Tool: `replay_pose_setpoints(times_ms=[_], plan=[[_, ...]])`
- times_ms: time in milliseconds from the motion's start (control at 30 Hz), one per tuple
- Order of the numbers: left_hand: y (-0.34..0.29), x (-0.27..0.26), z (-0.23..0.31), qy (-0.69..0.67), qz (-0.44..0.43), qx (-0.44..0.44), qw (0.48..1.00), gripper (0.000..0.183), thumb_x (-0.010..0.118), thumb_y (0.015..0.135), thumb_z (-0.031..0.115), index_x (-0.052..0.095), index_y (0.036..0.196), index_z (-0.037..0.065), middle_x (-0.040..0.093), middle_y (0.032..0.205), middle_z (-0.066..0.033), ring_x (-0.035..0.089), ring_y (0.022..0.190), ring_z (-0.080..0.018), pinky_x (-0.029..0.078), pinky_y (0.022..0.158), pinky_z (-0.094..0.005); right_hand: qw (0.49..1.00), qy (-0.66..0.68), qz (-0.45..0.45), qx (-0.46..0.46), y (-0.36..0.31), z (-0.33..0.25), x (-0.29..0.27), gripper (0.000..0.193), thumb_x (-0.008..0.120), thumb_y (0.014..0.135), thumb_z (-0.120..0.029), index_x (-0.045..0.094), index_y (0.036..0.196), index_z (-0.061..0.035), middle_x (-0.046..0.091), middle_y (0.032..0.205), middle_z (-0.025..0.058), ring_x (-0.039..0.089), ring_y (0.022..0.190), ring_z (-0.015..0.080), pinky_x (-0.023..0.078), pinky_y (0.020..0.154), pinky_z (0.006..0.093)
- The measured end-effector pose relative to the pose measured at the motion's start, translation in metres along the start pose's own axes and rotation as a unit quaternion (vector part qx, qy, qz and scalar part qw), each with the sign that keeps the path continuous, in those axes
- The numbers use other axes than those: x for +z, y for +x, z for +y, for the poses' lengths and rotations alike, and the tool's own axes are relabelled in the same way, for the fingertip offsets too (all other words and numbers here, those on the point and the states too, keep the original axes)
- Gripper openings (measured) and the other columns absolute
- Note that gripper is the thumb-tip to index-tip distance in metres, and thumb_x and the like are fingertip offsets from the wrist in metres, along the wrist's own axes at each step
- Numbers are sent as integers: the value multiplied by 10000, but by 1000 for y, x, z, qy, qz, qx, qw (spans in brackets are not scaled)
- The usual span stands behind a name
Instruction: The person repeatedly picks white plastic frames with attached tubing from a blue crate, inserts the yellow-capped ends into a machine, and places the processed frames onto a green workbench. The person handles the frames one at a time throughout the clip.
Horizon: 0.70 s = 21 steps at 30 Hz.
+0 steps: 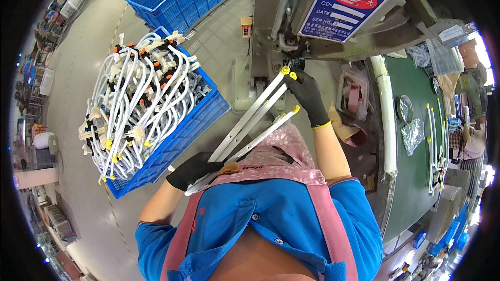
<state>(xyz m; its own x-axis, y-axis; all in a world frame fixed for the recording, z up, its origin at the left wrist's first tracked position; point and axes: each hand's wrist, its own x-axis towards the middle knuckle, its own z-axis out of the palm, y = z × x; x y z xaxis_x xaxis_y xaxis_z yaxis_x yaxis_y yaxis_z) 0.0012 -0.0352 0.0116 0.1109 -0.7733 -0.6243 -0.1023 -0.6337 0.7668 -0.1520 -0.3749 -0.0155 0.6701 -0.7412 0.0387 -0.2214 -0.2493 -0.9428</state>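
My left hand point(194, 170), in a black glove, is closed around the lower ends of several white tubes point(249, 119) with yellow end caps. Two of them run side by side up toward the machine head point(291, 47), their capped ends just below it. There my right hand point(307, 96), also gloved in black, grips one tube next to its yellow cap; some of its fingers are hidden. Another white tube point(265, 134) angles lower, over the pink flowered apron point(278, 151) on my lap. Small holes show along the tubes.
On the left a blue crate point(172, 151) is heaped with bent white tubes bearing cream, black and orange fittings. Another blue crate point(182, 0) stands farther back. At right, a green-topped table point(406, 187) carries similar tubes, a round dish point(404, 109) and a clear plastic bag point(412, 136).
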Motion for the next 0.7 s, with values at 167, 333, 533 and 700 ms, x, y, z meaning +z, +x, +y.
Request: replay_pose_setpoints(times_ms=[167, 333, 533, 700], plan=[[1, 1, -4, 1, -15, 23, 1000, 359, 609, 918, 244, 618, 1154, -27, 669, 987, -95, 589, 852, -147, 459, 811, -280, 999, -32, 6, 12, 1, 4, 1, 334, 630, 866, -234, 647, 1114, -12, 647, 721, 88, 594, 611, 139, 470, 585, 311], [-7, -1, 4, -41, -19, 1, 999, 318, 573, 937, 186, 605, 1172, -26, 661, 1052, -121, 601, 914, -173, 463, 841, -282, 1000, -14, -2, -17, -1, 0, -3, 323, 636, 866, -237, 660, 1094, -10, 669, 777, 80, 608, 666, 139, 478, 630, 310], [-16, 5, 11, -143, -17, 32, 989, 396, 584, 925, 269, 587, 1187, -28, 649, 1032, -114, 589, 909, -167, 455, 838, -283, 995, -23, 69, -66, -4, -29, -7, 338, 662, 856, -256, 662, 1085, -7, 704, 894, 106, 652, 792, 155, 495, 716, 306], [-21, 8, 9, -45, 21, 67, 997, 458, 607, 907, 334, 589, 1174, -37, 650, 990, -99, 573, 866, -145, 450, 811, -288, 996, 32, 51, -61, -4, -45, -5, 318, 653, 862, -199, 647, 1096, 16, 692, 904, 88, 618, 806, 131, 480, 743, 275]])
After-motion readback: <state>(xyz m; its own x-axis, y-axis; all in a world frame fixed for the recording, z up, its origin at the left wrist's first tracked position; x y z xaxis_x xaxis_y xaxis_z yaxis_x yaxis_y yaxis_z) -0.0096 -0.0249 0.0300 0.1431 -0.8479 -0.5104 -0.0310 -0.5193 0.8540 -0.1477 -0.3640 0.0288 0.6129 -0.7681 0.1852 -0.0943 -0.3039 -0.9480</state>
